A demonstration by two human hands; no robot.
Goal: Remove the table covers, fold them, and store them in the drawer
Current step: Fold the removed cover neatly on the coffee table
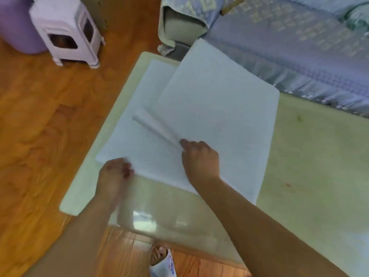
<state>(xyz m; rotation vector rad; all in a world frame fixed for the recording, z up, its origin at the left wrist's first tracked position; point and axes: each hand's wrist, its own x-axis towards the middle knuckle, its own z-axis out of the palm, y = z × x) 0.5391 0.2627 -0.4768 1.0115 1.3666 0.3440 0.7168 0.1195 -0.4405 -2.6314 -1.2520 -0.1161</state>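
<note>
Mid-fold, I judge: my left hand (115, 172) pinches the white cover's (209, 116) near edge at the tabletop's (309, 156) left end, my right hand (199, 156) grips its raised crease, drawer storage still ahead.

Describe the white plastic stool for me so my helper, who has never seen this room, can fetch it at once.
Start at the pale green table where the white table cover lies, then look beyond its far left corner across the wooden floor. There stands the white plastic stool, beside a round purple container. Unlike its neighbour it is boxy, with splayed legs and dark cut-out openings in its sides.
</note>
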